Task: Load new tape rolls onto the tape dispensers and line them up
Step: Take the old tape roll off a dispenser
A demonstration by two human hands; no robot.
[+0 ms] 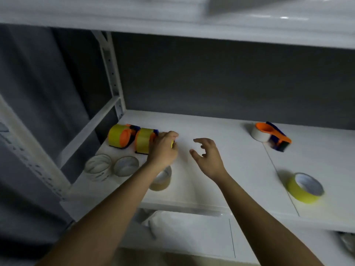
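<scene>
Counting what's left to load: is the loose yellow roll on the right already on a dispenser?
No. The yellow roll lies flat on the shelf, apart from the orange dispenser behind it.

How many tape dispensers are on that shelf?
3. Two dispensers loaded with yellow tape sit side by side at far left; one with a white roll lies at far right. The left hand may hide more.

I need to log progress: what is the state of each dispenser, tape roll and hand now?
Two left dispensers: loaded, side by side.
Right dispenser: white core, apart.
Yellow roll: loose, lying flat.
Clear cores: empty.
Left hand: touching second dispenser.
Right hand: open, empty.
</scene>
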